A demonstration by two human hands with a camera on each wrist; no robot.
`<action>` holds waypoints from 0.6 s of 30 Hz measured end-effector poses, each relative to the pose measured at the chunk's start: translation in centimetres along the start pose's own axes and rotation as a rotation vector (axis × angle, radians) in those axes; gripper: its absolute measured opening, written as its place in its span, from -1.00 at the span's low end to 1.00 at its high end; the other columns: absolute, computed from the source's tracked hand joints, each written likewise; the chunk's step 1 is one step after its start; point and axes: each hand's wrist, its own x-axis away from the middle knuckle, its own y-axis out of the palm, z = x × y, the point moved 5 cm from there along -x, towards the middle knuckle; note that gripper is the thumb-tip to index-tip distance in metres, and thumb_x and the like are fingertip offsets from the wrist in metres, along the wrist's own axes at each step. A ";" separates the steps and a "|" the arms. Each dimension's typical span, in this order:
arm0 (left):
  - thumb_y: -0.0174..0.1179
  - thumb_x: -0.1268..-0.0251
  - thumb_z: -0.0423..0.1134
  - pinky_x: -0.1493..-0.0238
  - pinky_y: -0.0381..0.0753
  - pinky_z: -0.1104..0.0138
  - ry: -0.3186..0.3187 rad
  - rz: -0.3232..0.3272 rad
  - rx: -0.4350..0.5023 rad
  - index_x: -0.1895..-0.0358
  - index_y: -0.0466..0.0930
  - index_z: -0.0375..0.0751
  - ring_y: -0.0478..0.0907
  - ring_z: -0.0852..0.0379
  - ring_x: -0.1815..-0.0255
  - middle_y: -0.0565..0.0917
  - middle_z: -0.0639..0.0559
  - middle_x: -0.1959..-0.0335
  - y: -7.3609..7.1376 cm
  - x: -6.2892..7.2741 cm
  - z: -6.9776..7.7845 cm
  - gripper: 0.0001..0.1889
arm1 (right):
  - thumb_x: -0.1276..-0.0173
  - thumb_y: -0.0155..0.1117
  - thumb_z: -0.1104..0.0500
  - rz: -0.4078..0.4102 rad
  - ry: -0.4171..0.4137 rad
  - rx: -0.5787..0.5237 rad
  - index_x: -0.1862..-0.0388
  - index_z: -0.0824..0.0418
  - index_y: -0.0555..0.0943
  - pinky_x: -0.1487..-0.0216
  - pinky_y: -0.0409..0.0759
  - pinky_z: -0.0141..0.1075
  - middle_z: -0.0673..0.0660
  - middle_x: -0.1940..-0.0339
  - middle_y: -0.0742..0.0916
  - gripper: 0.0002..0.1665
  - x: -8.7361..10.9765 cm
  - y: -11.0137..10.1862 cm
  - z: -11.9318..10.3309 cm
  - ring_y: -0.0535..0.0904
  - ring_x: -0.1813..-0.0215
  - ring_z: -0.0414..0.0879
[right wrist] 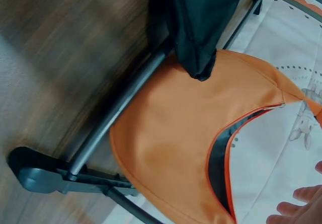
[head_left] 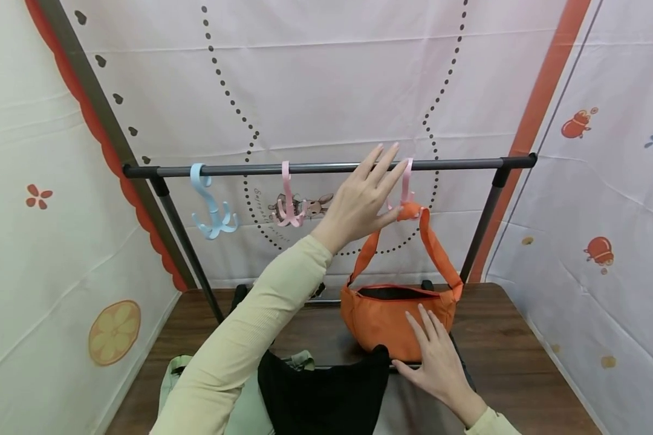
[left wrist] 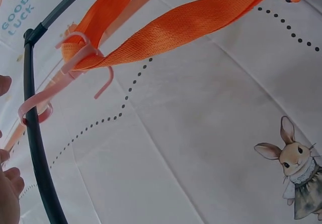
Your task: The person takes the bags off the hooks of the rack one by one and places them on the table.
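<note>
An orange shoulder bag [head_left: 381, 320] hangs by its strap [left wrist: 176, 25] from a pink hook [head_left: 406, 181] on the black rail. Its top gapes, showing a dark lining [right wrist: 219, 168]. My left hand [head_left: 366, 196] is raised at the rail, fingers straight, just left of that hook; whether it touches the rail cannot be told. In the left wrist view, the strap loops over the hook's prongs, apart from the fingers [left wrist: 11, 189]. Low at the bag's front right, my right hand [head_left: 435, 365] has extended fingers; contact with the bag is unclear.
A second pink hook [head_left: 288, 199] and a blue hook [head_left: 212, 205] hang on the rail [head_left: 239, 170]. Nearer me are a black bag [head_left: 326, 393] and a pale green item [head_left: 247, 405]. The rack's lower bar [right wrist: 118, 108] crosses the wooden table [head_left: 511, 362]. Printed cloth surrounds three sides.
</note>
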 end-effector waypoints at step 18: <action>0.16 -0.17 -0.25 -0.15 0.36 0.45 -0.102 -0.045 0.273 -0.06 0.50 -0.29 0.41 0.09 -0.14 0.53 -0.06 -0.07 0.4 -3.3 -0.5 -0.62 | 0.21 0.48 -0.17 -0.025 0.018 0.028 -0.24 0.26 0.35 -0.02 0.36 0.18 0.40 -0.23 0.38 0.03 2.0 0.4 1.3 0.35 -0.13 0.34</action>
